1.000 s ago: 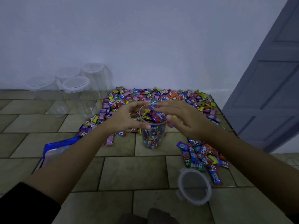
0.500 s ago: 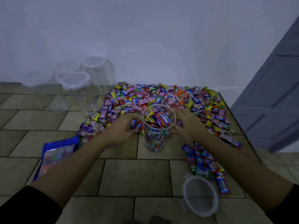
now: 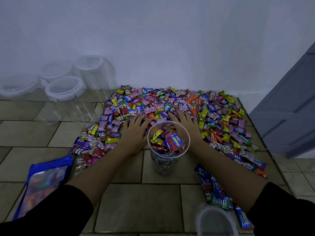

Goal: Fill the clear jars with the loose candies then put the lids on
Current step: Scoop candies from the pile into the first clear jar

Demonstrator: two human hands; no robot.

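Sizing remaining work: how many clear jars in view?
5: the open jar with candies between the hands, and four lidded empty ones at far left. More may sit out of frame.

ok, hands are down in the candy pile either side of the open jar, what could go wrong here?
1. The jar looks nearly full; another scoop may spill over its rim.
2. Left hand and right hand flank it closely, so lifting candies could tip it.
3. The lid lies by the right forearm, easily knocked.
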